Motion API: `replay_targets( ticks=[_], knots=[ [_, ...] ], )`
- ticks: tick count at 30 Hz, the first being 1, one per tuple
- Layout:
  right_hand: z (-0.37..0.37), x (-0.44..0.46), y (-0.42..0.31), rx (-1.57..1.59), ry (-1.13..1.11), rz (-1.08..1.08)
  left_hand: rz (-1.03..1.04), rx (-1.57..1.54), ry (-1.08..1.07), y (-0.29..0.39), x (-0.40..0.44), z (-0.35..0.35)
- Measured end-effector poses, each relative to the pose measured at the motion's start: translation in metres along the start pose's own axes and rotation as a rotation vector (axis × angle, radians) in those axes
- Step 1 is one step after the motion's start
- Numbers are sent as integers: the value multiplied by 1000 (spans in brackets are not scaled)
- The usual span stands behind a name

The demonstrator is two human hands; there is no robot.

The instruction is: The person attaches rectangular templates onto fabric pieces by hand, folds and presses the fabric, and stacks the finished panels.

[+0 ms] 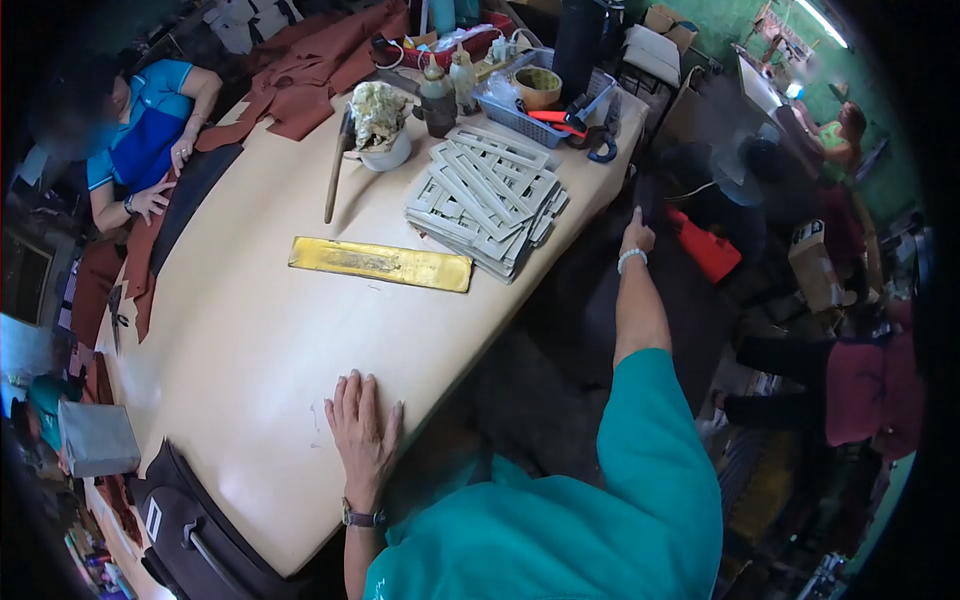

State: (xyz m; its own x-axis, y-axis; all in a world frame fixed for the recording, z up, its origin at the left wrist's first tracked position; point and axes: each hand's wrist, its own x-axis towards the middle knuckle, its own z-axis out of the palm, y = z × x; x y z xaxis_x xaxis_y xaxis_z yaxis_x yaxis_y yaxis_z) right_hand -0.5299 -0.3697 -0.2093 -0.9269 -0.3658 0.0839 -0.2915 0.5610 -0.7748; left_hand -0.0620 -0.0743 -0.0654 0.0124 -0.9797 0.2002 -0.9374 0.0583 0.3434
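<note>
My left hand lies palm down on the pale tabletop near its front edge, fingers slightly apart, holding nothing. Beyond the right edge of the table, my right hand is stretched out with its fingers curled on a dark brown sheet of material, which hangs below and around it; the exact grip is partly hidden. A yellow rectangular strip lies flat on the table ahead of my left hand. Beyond it rests a stack of grey cut-out template frames, closer to my right hand.
A white tub with a stick, bottles and a blue basket stand at the far end. Opposite, a co-worker handles reddish-brown pieces. A dark bag lies lower left. A red object stands right.
</note>
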Motion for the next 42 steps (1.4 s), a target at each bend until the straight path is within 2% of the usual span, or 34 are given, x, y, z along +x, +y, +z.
replay_targets(
  ticks=[1, 6, 7, 9, 12, 15, 16, 20, 24, 27, 29, 31, 34, 35, 36, 39, 40, 42],
  knots=[
    [-2, -7, 12, 15, 27, 10, -7, 8, -5, 1, 1, -1],
    [-13, -40, 21, 94, 75, -291, -7, 38, -21, 4, 2, -3],
    [-11, -38, 24, 92, 67, -285, 0, 40, -23, 3, 3, -2],
    [-12, -34, 24, 91, 21, -233, 7, 44, -20, 3, 3, -3],
    [-5, -17, 33, 325, -75, -47, 13, 25, -25, 4, 4, -3],
    [-43, -38, 7, 728, -280, 205, 35, 41, 43, 8, 5, 2],
    [-44, -37, 16, 812, -343, 126, 89, 21, 29, 18, 9, 1],
    [-65, -57, 44, 1101, -426, 245, 353, -145, -65, 78, 42, 15],
    [-98, -74, 64, 1191, -383, 312, 636, -314, -227, 134, 82, 53],
    [-107, -74, 80, 1203, -463, 265, 773, -271, -238, 172, 109, 100],
    [-109, -80, 78, 1025, -490, 174, 840, -288, -322, 194, 127, 134],
    [-106, -80, 87, 766, -632, 74, 907, -195, -373, 214, 144, 164],
    [-121, -96, 74, 503, -717, -159, 870, -60, -353, 232, 162, 190],
    [-128, -98, 68, 396, -730, -251, 883, 66, -435, 235, 167, 191],
    [-121, -95, 75, 449, -793, -271, 904, 64, -448, 233, 170, 197],
    [-115, -96, 92, 408, -640, -463, 891, 13, -408, 218, 164, 219],
    [-133, -104, 75, 585, -728, -209, 872, -11, -378, 212, 163, 224],
    [-122, -83, 112, -48, -457, -623, 889, -180, -386, 198, 167, 230]
  ],
)
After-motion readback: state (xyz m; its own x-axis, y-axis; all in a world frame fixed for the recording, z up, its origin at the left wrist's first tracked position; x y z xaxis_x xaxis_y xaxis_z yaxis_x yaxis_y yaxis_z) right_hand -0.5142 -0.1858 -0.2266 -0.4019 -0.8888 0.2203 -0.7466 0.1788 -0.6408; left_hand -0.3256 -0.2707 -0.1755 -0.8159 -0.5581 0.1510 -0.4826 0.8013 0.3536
